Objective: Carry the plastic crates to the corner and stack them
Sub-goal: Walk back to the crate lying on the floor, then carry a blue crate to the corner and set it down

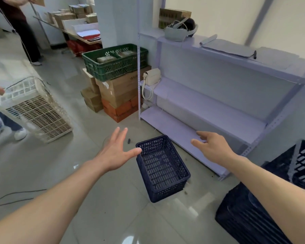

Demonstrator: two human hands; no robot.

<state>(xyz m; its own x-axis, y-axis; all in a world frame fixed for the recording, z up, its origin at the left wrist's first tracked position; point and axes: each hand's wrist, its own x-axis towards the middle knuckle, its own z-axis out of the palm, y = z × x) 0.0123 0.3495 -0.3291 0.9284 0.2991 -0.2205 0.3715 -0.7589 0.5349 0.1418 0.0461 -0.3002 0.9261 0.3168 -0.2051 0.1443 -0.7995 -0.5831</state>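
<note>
I see a navy-blue crate (163, 169) on the floor (113, 208), its walls and base a grid of slots. The floor itself is pale grey-green glossy tile. At its right edge I make out black crates (245, 222) with the same slotted pattern. A dark green lattice crate (114, 61) tops plain brown cardboard boxes (118, 88), with orange boxes (121, 110) beneath. The shelf unit (209, 111) is pale lilac, the handbag (152, 77) on it cream. Toward the left edge, a slotted crate stack (35, 111) looks cream-white.

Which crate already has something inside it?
The green crate on the stacked cardboard boxes: it holds packages. The dark blue crate on the floor is empty.
</note>
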